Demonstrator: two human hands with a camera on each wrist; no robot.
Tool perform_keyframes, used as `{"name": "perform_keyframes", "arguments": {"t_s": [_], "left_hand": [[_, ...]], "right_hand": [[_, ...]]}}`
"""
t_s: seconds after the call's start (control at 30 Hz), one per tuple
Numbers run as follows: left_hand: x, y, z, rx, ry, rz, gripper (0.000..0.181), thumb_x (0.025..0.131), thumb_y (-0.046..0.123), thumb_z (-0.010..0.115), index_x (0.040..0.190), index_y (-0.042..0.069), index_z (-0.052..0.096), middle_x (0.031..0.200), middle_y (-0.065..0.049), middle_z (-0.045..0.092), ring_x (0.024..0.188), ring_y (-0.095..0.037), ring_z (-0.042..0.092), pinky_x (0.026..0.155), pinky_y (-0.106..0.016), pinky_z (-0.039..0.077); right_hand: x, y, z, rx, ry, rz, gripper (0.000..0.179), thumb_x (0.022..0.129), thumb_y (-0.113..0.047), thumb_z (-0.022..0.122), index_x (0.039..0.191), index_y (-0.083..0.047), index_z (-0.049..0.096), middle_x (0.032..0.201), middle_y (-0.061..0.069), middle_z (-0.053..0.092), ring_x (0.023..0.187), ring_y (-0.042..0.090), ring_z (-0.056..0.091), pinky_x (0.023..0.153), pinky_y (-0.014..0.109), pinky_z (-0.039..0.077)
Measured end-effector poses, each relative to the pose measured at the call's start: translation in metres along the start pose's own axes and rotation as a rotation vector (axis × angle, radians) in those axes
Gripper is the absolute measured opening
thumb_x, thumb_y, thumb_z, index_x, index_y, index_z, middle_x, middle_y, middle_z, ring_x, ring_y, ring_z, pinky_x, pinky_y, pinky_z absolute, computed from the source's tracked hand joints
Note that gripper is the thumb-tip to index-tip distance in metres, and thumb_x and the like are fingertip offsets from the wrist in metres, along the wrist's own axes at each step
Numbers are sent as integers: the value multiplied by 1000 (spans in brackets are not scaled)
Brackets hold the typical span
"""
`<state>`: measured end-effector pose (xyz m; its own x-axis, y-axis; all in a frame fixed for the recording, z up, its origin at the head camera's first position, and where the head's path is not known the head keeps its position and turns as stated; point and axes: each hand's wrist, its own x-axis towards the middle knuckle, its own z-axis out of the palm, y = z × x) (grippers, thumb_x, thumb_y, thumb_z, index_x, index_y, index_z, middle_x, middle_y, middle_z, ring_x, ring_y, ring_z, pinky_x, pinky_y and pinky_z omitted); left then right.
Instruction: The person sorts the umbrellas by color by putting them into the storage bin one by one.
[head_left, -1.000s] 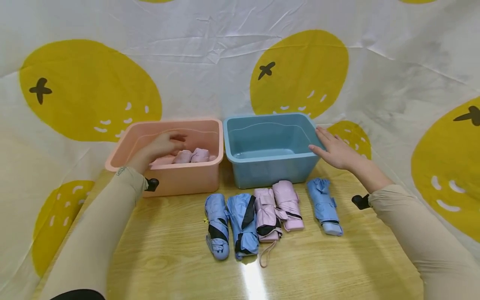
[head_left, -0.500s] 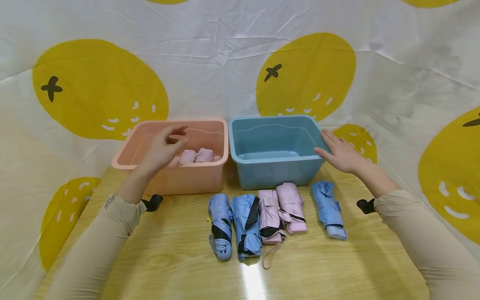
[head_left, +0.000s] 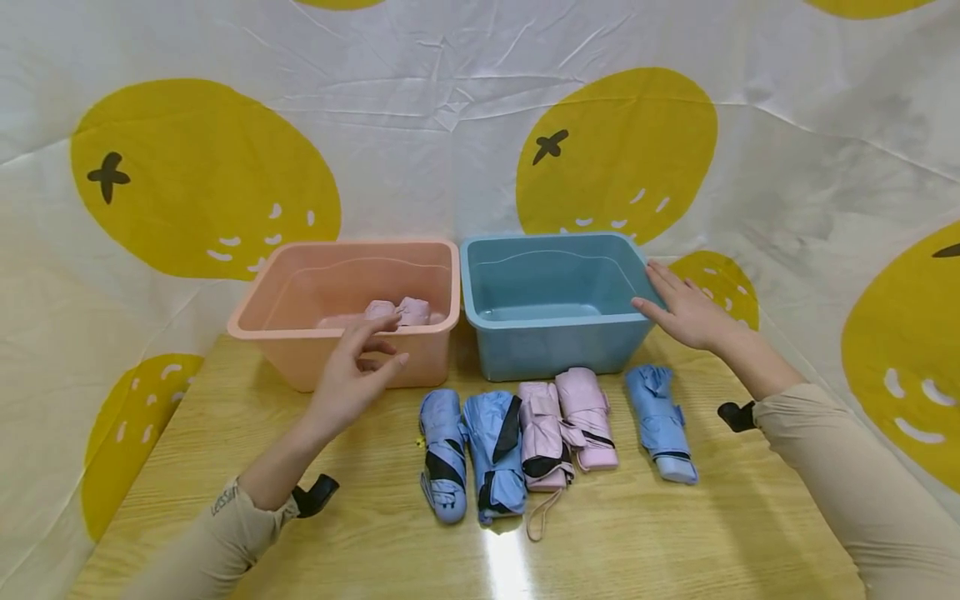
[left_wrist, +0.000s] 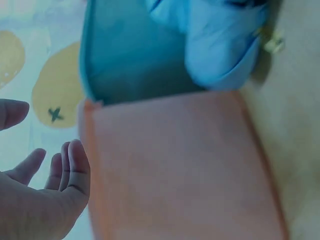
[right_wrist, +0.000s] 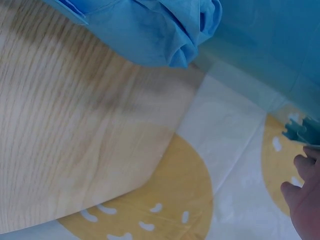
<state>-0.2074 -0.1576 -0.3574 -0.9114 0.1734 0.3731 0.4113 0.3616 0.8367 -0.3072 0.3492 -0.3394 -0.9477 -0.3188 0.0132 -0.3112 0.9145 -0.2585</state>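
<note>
My left hand (head_left: 352,379) hovers in front of the pink bin (head_left: 285,357), fingers loosely bent and holding nothing. In the left wrist view, the same hand (left_wrist: 47,197) shows spread fingers beside the bin's wall. Two rolled pink folding umbrellas (head_left: 414,312) lie inside the pink bin, partly behind my fingertips. My right hand (head_left: 686,312) rests with straight fingers on the right rim of the blue bin (head_left: 555,348). On the table before the bins lie two blue folding umbrellas (head_left: 493,454) and two pink folding umbrellas (head_left: 542,433), side by side.
Another blue folding umbrella (head_left: 660,425) lies apart on the right, below my right hand. The bins stand side by side at the back of the wooden table (head_left: 345,542). A white cloth (head_left: 420,183) with yellow fruit prints hangs behind them.
My left hand has come up out of the pink bin and back toward me, with nothing in it. My right hand has stayed on the blue bin's rim.
</note>
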Motion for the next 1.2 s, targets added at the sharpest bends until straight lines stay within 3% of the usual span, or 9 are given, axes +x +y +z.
{"name": "perform_keyframes", "arguments": {"t_s": [0.23,0.5,0.83,1.0,1.2], "left_hand": [[-30,-24,21,5,-102,-80,56,95,9,75,148,5,55,136,-21,51,116,-35,59,86,-31,54],[-46,-52,44,84,-247,-200,72,92,18,80,155,7,47,151,-22,44,125,-42,56,96,-50,53],[-49,-65,66,203,-350,-317,109,83,45,86,164,3,26,158,-31,32,136,-45,47,109,-64,41],[-45,-65,75,250,-357,-353,118,80,52,86,166,6,19,160,-33,28,141,-51,41,110,-67,40],[-40,-64,84,253,-358,-369,122,78,50,88,168,10,14,156,-32,30,134,-50,48,105,-65,45]], "right_hand": [[-1,2,-1,-3,7,-5,83,110,-53,38,167,-4,4,173,20,-1,157,47,6,122,67,1],[-3,1,-2,-2,4,0,83,110,-53,39,166,-3,5,173,19,-2,156,48,7,122,69,2],[-2,1,-1,3,8,1,84,110,-53,39,166,-2,5,173,20,0,156,47,7,122,67,1],[-1,1,-1,4,5,1,84,110,-53,38,166,-2,4,173,19,-2,157,47,6,123,66,1],[-1,1,0,6,5,-6,83,110,-53,39,166,-2,4,174,19,-2,157,45,5,123,65,1]]}}
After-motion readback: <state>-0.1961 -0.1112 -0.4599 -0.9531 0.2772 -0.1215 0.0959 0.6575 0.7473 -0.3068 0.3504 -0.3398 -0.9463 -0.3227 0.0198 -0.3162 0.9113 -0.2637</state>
